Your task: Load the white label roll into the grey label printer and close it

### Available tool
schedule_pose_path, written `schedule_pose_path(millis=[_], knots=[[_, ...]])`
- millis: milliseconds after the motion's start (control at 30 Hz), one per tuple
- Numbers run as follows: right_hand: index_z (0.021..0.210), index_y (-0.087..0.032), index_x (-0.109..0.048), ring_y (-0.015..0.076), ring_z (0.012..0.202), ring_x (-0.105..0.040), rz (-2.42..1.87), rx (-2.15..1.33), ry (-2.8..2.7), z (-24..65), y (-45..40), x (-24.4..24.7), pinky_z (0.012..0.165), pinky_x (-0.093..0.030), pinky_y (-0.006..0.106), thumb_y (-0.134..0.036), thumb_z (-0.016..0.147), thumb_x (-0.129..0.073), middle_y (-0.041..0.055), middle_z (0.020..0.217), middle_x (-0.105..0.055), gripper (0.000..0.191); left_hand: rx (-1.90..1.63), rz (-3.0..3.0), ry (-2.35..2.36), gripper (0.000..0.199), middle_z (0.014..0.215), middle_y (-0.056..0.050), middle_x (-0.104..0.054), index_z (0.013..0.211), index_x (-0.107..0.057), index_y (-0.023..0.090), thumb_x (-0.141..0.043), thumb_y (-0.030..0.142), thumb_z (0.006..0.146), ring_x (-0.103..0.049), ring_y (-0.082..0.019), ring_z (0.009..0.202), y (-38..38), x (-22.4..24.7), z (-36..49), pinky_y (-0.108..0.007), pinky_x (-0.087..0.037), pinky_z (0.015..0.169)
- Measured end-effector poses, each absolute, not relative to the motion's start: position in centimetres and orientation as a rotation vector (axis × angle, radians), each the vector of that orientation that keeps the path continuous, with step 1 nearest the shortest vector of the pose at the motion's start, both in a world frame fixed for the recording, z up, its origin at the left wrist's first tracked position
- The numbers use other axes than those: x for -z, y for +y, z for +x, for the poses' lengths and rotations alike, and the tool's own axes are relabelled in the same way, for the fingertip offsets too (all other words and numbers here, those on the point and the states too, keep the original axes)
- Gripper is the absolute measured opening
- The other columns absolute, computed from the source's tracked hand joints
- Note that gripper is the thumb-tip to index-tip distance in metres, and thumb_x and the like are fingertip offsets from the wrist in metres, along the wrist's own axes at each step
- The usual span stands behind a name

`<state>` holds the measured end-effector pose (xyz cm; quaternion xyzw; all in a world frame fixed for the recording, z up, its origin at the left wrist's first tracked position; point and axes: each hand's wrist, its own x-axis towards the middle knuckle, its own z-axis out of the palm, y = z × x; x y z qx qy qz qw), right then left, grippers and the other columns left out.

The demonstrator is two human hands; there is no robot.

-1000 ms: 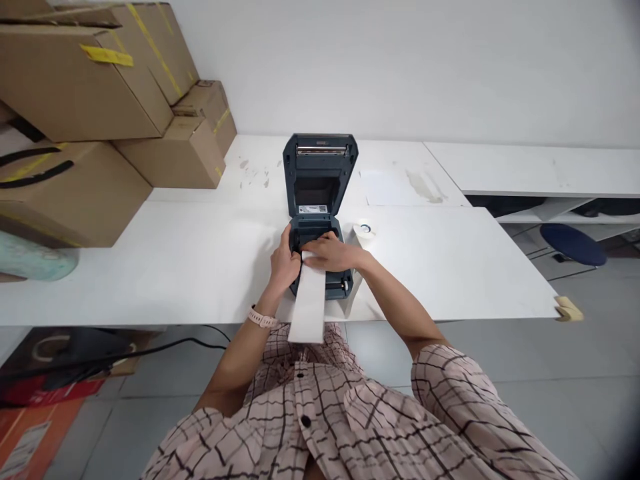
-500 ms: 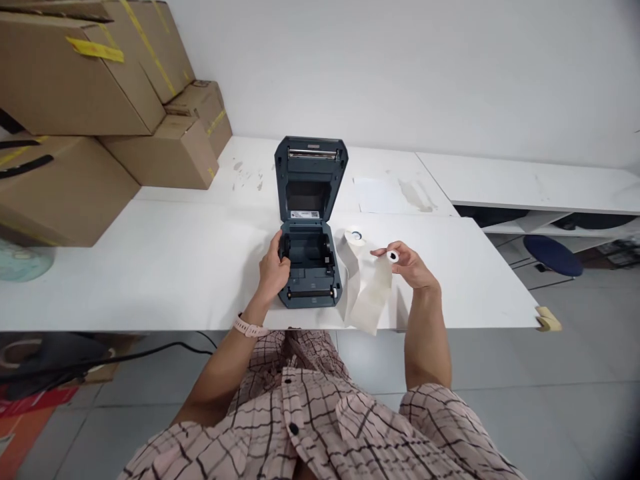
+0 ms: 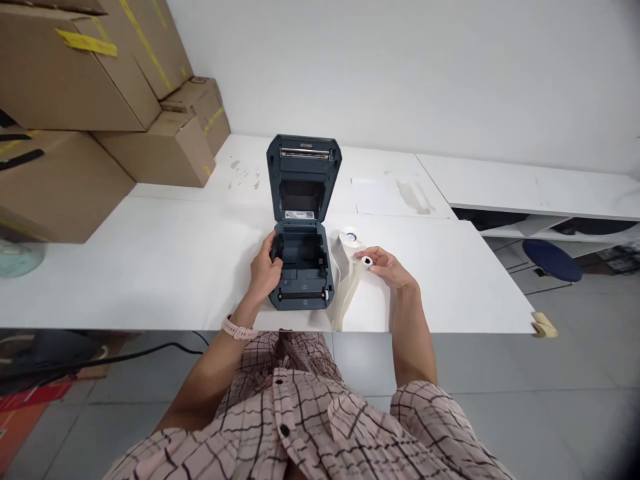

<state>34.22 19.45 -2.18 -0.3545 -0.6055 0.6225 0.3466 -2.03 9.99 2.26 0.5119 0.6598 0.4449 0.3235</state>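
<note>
A dark grey label printer (image 3: 301,267) stands on the white table with its lid (image 3: 304,173) raised. My left hand (image 3: 265,268) grips the printer's left side, thumb over the edge. Just right of the printer, my right hand (image 3: 387,265) holds a small white roll (image 3: 367,261) between its fingers. From that roll a pale strip (image 3: 347,300) hangs down to the table's front edge. Behind it lies a larger white roll (image 3: 351,236) with a blue-rimmed core, and the strip seems to run between the two rolls.
Cardboard boxes (image 3: 150,147) with yellow tape are stacked at the back left. A white sheet (image 3: 373,195) lies behind the rolls. To the right are a shelf unit (image 3: 540,193) and a blue stool (image 3: 553,260). The table's front edge (image 3: 450,331) runs close to my body.
My right hand has moved left with the small roll, closer to the printer. The strip has gathered into a narrower shape. My left hand still grips the printer.
</note>
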Motion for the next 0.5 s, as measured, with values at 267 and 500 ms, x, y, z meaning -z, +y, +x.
schedule_pose_path(millis=[267, 500], knots=[[0.136, -0.029, -0.06, 0.0293, 0.137, -0.056, -0.986, -1.579, -1.769, 31.3, 24.0, -0.5, 0.117, -0.043, 0.046, -0.035, 0.063, -0.094, 0.0066, 0.145, -0.063, 0.081, -1.158, 1.38, 1.745, 0.084, 0.154, -0.009, -0.057, 0.16, -0.037, 0.029, -0.054, 0.008, 0.08, -0.051, -0.033, 0.144, 10.3, -2.0, -2.1, -0.057, -0.039, 0.121], [0.117, -0.02, -0.07, 0.0306, 0.105, -0.07, -0.959, -1.504, -1.768, 28.2, 26.0, -3.9, 0.094, -0.056, 0.041, -0.047, 0.058, -0.092, 0.0084, 0.112, -0.077, 0.068, -1.257, 1.32, 1.68, 0.084, 0.156, -0.009, -0.055, 0.159, -0.038, 0.027, -0.055, 0.009, 0.079, -0.049, -0.03, 0.147, 10.4, -1.5, -1.9, -0.053, -0.038, 0.123]])
